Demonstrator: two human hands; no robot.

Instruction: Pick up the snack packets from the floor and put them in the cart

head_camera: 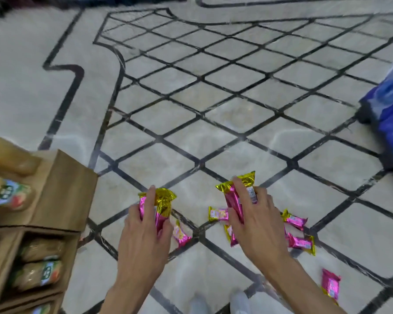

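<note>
Pale marble floor, crossed by a black diamond grid, fills the view as a person bends over a scatter of pink-and-gold snack packets. Both hands are already loaded. The left hand has its fingers curled round a small bunch whose gold crimped ends point away from the body. The right hand clamps a second bunch the same way, low over the tiles. Taking several packets in each grip looks like a way to cut down on trips. At least five loose packets remain on the floor: one just beside the left hand, some clustered round the right hand, and a stray packet well apart at the lower right. The cart is not in view, so where the load must go cannot be told. With both grips full, the next step is probably to carry them off and return for the rest, and the slick foil could slide out of a crowded hold. Open cardboard boxes of bottles stand at the left, a blue wrapped pack lies at the right edge, and light shoes show at the bottom.
</note>
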